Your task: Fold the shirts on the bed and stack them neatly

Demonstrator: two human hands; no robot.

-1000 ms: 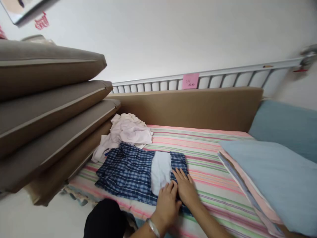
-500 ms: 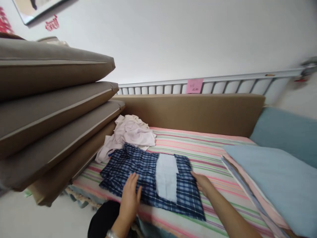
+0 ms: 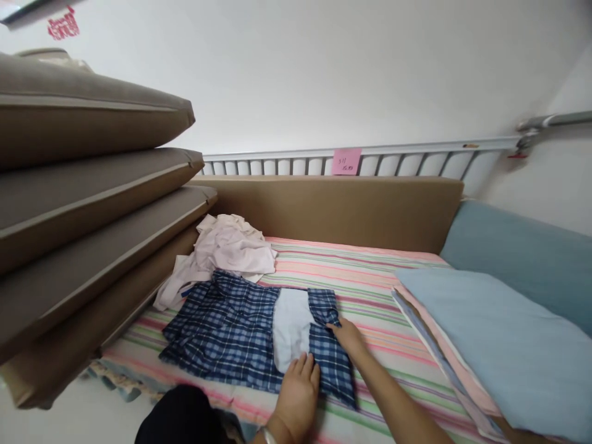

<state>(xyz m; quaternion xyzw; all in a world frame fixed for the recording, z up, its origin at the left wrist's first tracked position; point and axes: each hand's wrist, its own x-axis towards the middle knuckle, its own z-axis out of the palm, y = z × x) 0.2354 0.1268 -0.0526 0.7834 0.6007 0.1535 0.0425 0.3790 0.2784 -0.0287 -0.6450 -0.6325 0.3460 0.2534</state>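
A navy and blue plaid cloth [image 3: 226, 333] lies spread on a striped bed sheet [image 3: 370, 308], with a white panel [image 3: 292, 327] across it. My left hand [image 3: 298, 391] rests with its fingers stretched out on the lower edge of the plaid, by the bottom of the white panel. At the right edge, my right hand [image 3: 349, 338] pinches the plaid cloth, which puckers at the fingertips. Whether the cloth is a garment I cannot tell. Crumpled pale pink fabric [image 3: 234, 246] touches its upper left side.
Thick brown cushions [image 3: 92, 216] are stacked at the left. A brown padded board [image 3: 324, 206] runs along the back before a white railing [image 3: 407, 161] with a pink note [image 3: 346, 161]. Folded light blue cloths [image 3: 499, 333] lie at the right, by a blue-green panel [image 3: 522, 246].
My left hand has moved right across the plaid, from its left part to the white panel. My right hand now bunches the right edge. The view has turned slightly right.
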